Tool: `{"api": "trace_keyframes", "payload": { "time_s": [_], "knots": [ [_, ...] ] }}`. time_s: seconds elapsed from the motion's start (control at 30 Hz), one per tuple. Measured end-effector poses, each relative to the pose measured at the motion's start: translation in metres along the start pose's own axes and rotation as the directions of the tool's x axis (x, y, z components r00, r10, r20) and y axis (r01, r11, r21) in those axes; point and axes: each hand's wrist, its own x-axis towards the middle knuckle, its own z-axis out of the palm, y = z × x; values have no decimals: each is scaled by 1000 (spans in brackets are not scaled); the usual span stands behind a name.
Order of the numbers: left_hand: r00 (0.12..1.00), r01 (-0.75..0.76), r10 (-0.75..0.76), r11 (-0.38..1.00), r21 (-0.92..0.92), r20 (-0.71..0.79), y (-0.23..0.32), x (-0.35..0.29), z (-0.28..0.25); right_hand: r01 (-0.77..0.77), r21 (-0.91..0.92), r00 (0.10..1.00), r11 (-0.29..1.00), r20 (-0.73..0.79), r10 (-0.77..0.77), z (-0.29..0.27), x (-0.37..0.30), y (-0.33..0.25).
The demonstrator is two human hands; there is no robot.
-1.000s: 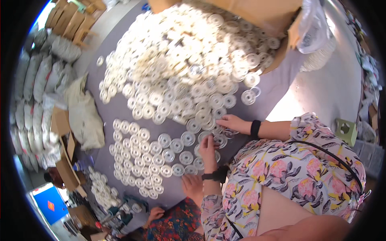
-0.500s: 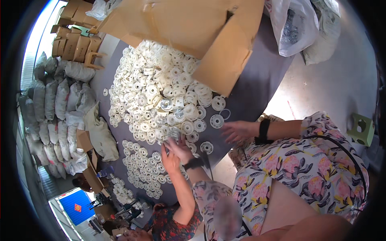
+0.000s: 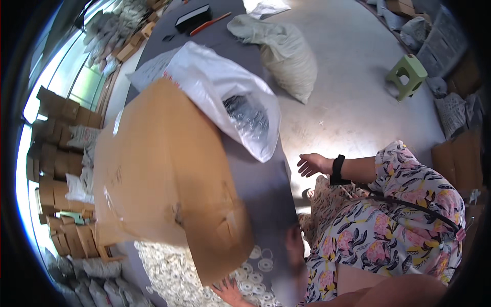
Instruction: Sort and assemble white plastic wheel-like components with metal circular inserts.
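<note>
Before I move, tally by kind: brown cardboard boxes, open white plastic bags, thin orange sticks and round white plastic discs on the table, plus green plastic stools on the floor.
Brown cardboard box: 1
Open white plastic bag: 1
Thin orange stick: 1
Green plastic stool: 1
Round white plastic discs: over 20, overlapping, exact count unclear
Total: over 24

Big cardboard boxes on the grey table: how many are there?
1: the big cardboard box, on the grey table left of the picture's middle, beside the white plastic bag. More could be hidden behind it.
</note>
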Motion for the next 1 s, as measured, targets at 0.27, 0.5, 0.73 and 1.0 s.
{"api": "trace_keyframes", "payload": {
  "time_s": [0.27, 0.5, 0.73, 1.0],
  "knots": [
    [991, 94, -116, 964, 249, 74, 67, 116, 60, 896, -249, 431, 369, 283, -857, 133, -31, -112],
    [949, -305, 254, 597, 742, 186, 107, 260, 45, 541, -679, 791, 495, 212, -574, 203, 54, -125],
    [922, -89, 387, 231, 969, -8, 137, 274, 15, 527, -826, 597, 199, 194, -778, 229, 20, -109],
    [673, -280, 404, -636, 719, 619, 166, 305, 24, 692, -627, 597, 358, 218, -772, 211, 12, -64]
  ]
}}
